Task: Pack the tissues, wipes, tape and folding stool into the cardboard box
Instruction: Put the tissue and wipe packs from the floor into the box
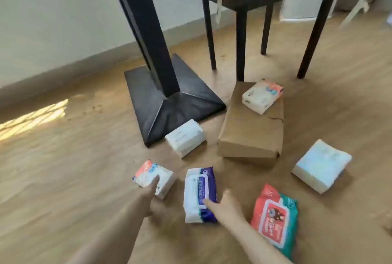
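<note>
Left hand [153,194] is laid on the orange-and-white tissue pack [153,176], fingers extended, no closed grip seen. Right hand [222,206] is spread open, fingertips touching the purple-and-white wipes pack [199,193] on the floor [63,178]. Both forearms are stretched forward and down. The closed cardboard box [251,127] sits beyond, another tissue pack [262,96] on top.

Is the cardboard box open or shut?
Shut: the cardboard box shows a closed brown top, with a tissue pack resting on it.
</note>
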